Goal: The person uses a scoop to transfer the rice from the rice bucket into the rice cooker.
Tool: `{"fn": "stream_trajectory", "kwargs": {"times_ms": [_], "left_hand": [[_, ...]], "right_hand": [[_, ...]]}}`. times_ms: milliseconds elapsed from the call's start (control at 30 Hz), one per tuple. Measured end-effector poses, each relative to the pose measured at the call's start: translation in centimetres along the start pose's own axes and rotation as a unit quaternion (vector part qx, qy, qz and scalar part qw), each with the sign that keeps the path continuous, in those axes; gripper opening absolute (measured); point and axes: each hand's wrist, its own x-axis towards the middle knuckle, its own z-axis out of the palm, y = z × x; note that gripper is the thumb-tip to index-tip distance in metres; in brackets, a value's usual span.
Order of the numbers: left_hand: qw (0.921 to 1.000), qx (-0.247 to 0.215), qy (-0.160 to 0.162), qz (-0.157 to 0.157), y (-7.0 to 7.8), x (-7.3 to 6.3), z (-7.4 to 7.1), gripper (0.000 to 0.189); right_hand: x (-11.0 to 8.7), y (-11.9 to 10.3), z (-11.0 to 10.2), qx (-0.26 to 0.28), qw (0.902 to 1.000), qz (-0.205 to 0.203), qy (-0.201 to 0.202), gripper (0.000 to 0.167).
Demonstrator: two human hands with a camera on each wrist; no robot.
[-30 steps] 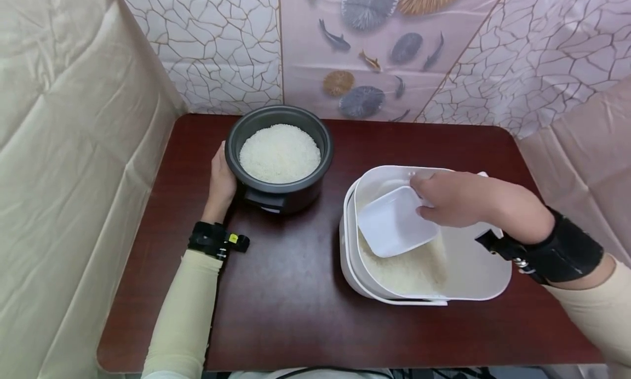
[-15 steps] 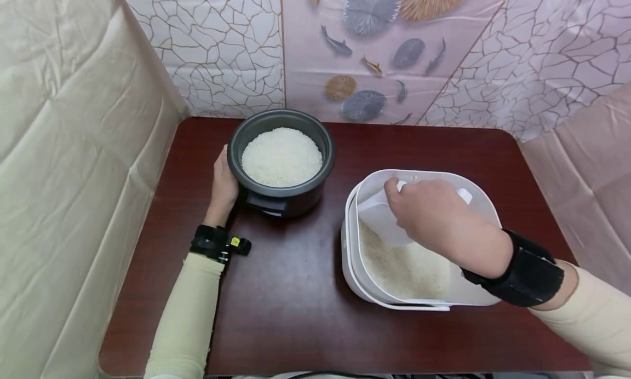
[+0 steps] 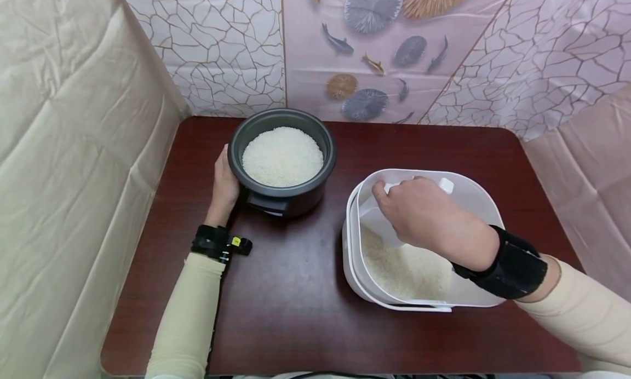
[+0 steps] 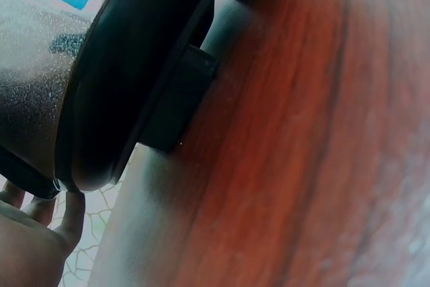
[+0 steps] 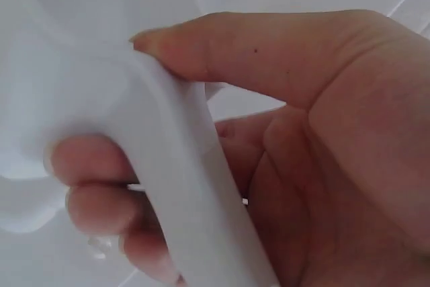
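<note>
A dark rice cooker [image 3: 296, 204] filled with white rice [image 3: 283, 157] stands on the table. My left hand [image 3: 225, 179] holds its left side below the rim; in the left wrist view several fingers [image 4: 72, 223] reach behind the black base edge. My right hand [image 3: 416, 212] is inside the white rice bin [image 3: 352, 258], gripping a white scoop [image 5: 195, 186] by its handle. The thumb [image 5: 222, 45] lies along the top of the handle and the other fingers curl underneath. In the head view the hand covers most of the scoop, which is low against the rice [image 3: 409, 272].
The bin's carrying handle [image 3: 419, 308] hangs down along its near side. A dark red-brown table [image 3: 291, 308] carries both containers. A patterned cloth [image 3: 222, 50] rises behind it, with a pale cloth [image 3: 74, 176] along the left.
My right hand has turned over and moved left and down in the bin, tipping the scoop from lying flat to steeply tilted near the rice. The left hand stays on the rice cooker.
</note>
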Motion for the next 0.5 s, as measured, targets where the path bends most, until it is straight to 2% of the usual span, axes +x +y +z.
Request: {"fn": "stream_trajectory", "kwargs": {"times_ms": [100, 300, 500], "left_hand": [[1.0, -0.003, 0.0, -0.002, 0.6, 0.0, 0.1, 0.044], [0.9998, -0.01, -0.005, -0.013, 3.0, -0.6, 0.6, 0.043], [0.9998, -0.007, -0.002, -0.018, 3.4, -0.7, 0.6, 0.041]], "right_hand": [[0.1, -0.1, 0.0, -0.008, 0.9998, -0.006, -0.02, 0.056], [0.5, 0.0, 0.6, -0.006, 0.9993, -0.035, -0.013, 0.051], [0.8, 0.3, 1.0, 0.007, 0.999, -0.039, -0.02, 0.049]]}}
